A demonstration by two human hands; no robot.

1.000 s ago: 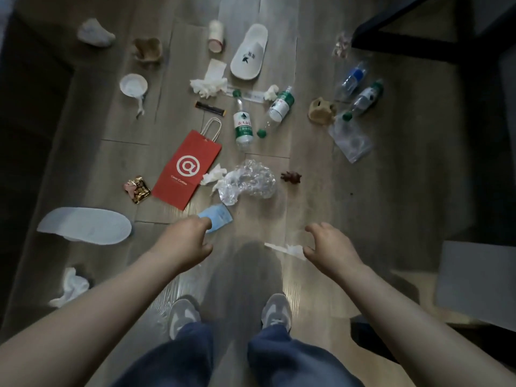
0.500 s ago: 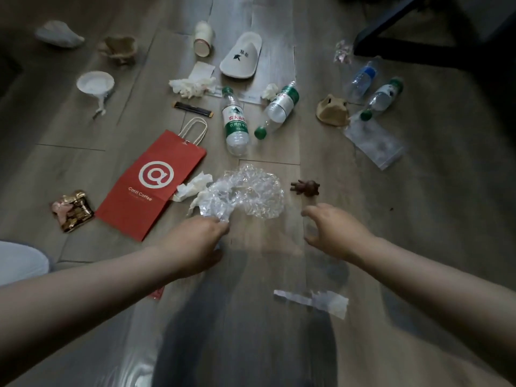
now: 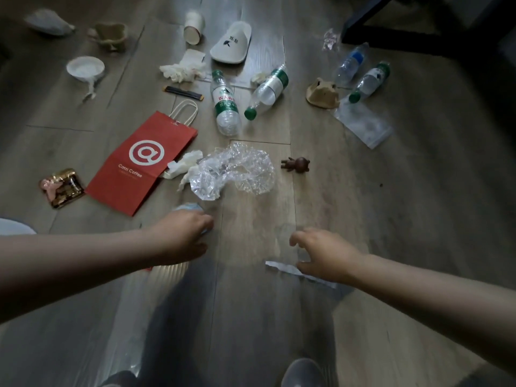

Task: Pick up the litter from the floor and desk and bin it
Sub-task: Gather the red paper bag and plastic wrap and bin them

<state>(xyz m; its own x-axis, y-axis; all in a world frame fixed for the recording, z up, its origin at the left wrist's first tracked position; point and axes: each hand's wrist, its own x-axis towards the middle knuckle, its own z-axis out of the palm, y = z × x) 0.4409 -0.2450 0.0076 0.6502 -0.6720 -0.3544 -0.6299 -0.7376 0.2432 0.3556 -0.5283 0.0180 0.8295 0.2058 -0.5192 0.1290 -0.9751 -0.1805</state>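
1. Grey wood-plank floor, dimly lit and strewn with litter. A red paper bag, crumpled clear plastic, water bottles and tissues lie beyond the hands.
2. The person's left hand reaches low. Its fingers curl round a pale blue packet, which peeks out above the knuckles, at or just off the floor.
3. The right hand hovers with fingers spread and loosely bent, holding nothing. A torn white wrapper strip lies flat just beside its thumb.
4. The step in hand looks like gathering the nearest scraps, one per hand.
5. Next, the right hand probably needs to pinch the strip's edge, since it lies flush on the planks. No bin is in view.
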